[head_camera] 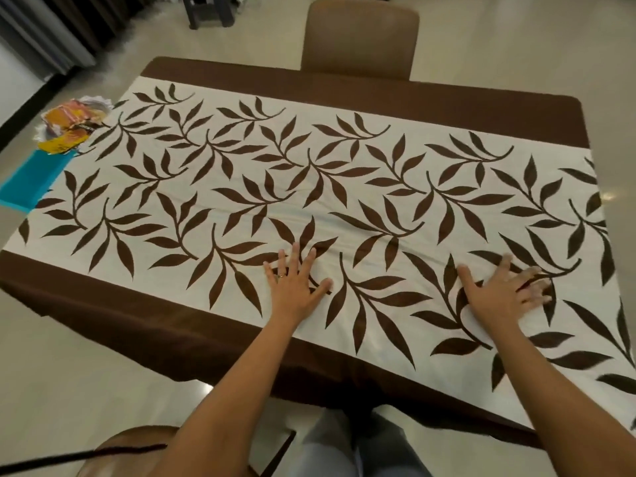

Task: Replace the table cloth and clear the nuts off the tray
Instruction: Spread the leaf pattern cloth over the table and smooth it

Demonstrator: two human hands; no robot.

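Observation:
A cream table cloth (309, 166) with dark brown leaf print and brown borders lies spread over the whole table. My left hand (296, 282) rests flat on it near the front edge, fingers spread, a ring on one finger. My right hand (502, 290) also lies flat on the cloth further right, fingers spread and slightly blurred. Neither hand holds anything. A few shallow creases run across the cloth in front of my hands. No nuts are visible.
A teal tray (31, 180) sits beyond the table's left end, with a pile of orange and yellow packets (70, 122) behind it. A brown chair (359, 39) stands at the far side. Another chair back (130, 449) is at my near left.

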